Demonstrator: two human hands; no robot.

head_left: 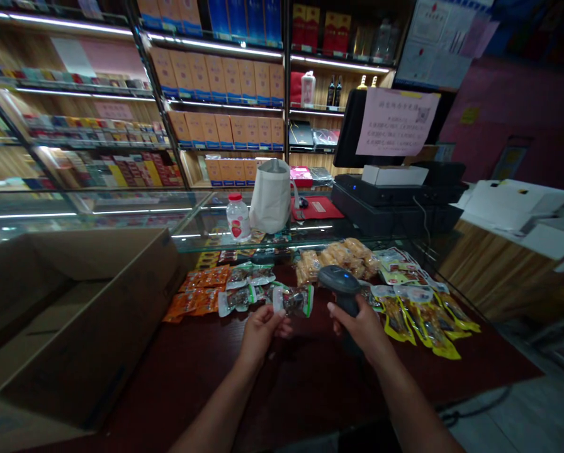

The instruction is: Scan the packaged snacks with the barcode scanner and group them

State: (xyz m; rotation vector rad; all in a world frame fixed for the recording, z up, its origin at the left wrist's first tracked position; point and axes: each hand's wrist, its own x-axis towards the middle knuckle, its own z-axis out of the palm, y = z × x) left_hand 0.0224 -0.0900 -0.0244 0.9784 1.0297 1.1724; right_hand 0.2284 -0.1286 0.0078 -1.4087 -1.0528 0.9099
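Observation:
My left hand (265, 330) pinches a small clear snack packet (294, 300) with a green stripe at its end, held up over the dark red table. Wrapped round the handle of a black barcode scanner (339, 282), my right hand (357, 324) keeps it upright, its head beside the packet and a small blue light on top. Similar green-striped packets (244, 296) lie behind my left hand, with orange packets (201, 292) to their left. Beyond the scanner is a pile of wrapped tan snacks (338, 257). Yellow-edged packets (421, 314) lie to the right of my right hand.
An open cardboard box (135, 302) stands at the left. On the glass counter are a red-capped bottle (238, 220), a white bag (271, 198) and a black register with a monitor (350, 129). Stocked shelves line the back; white boxes (513, 204) stand at the right.

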